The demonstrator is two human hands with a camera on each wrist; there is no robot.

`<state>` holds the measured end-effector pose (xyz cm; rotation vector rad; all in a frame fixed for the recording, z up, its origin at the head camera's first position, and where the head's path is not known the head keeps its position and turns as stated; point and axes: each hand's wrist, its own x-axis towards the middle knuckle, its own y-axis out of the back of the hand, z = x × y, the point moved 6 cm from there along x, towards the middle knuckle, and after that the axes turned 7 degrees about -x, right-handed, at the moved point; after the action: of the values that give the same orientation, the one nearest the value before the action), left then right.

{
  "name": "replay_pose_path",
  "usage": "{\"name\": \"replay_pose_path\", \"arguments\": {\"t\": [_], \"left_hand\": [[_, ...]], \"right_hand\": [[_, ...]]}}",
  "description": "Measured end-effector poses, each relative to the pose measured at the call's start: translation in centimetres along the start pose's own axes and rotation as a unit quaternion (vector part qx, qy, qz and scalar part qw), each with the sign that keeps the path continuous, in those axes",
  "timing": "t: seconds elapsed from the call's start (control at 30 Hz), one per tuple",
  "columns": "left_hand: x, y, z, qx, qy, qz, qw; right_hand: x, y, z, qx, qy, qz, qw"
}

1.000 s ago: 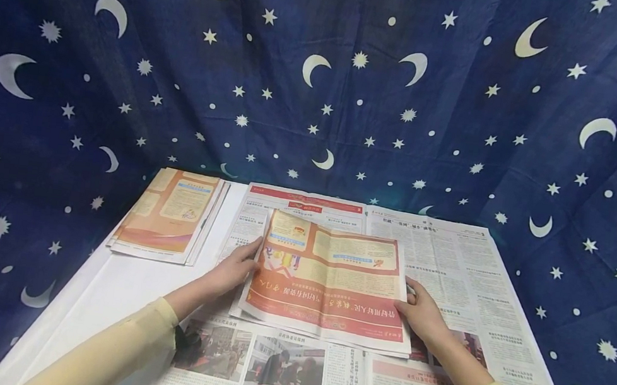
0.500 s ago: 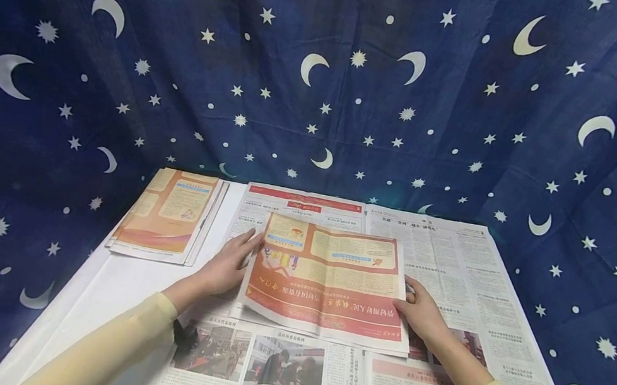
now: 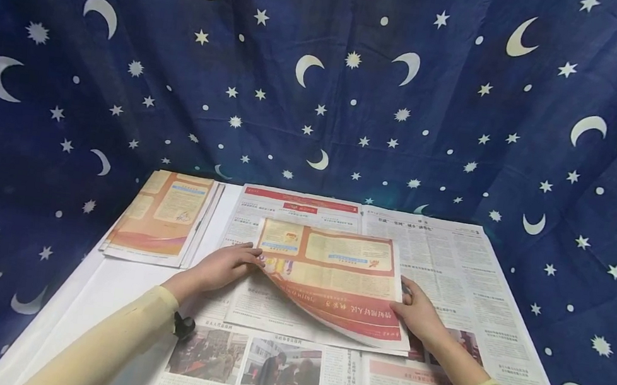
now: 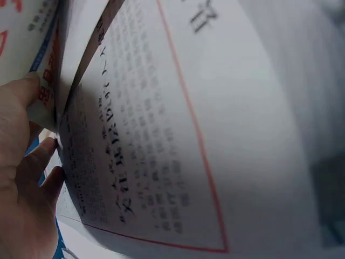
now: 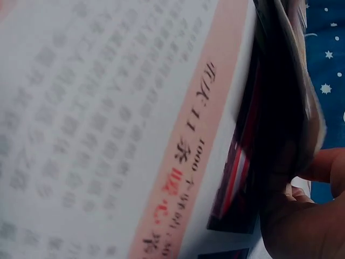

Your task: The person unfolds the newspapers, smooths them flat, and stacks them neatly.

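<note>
A folded newspaper [image 3: 348,279] with an orange and red front lies over a larger spread of newspaper. My left hand [image 3: 222,266] pinches the left edge of its top sheet. That sheet is lifted and curls up along its lower left, baring a white printed page [image 3: 257,310] below. In the left wrist view the thumb [image 4: 26,90] presses on the page from above, and the other fingers lie lower, by the printed sheet. My right hand [image 3: 419,310] grips the folded newspaper's right edge; the right wrist view shows that hand [image 5: 302,221] at the layered paper edges.
Spread newspaper sheets [image 3: 464,280] cover the middle and right of the white table [image 3: 100,315]. A stack of folded newspapers [image 3: 159,217] lies at the back left. Behind the table hangs a dark blue curtain [image 3: 267,156] with moons and stars.
My left hand first let go of the newspaper's left edge, opening out, then took the top sheet and raised its lower left corner. My right hand stays at the right edge.
</note>
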<state>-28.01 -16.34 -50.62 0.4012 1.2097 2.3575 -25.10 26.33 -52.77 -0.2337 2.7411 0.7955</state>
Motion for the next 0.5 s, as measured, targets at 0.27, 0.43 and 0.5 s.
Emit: {"name": "replay_pose_path", "arguments": {"t": [0.27,0.43,0.5], "left_hand": [[0.4,-0.1,-0.6,-0.061,0.068,0.046,0.9948],[0.7,0.2,-1.2,-0.096,0.108,0.063,0.9875],[0.8,0.5,-1.4,-0.122,0.122,0.069,0.9826]], "right_hand": [[0.1,1.5,0.5,-0.067,0.008,0.028,0.9973],[0.8,3.3,0.5,-0.1,0.061,0.072,0.9905],[1.4,3.8,0.3,-0.115,0.09,0.08,0.9862]]}}
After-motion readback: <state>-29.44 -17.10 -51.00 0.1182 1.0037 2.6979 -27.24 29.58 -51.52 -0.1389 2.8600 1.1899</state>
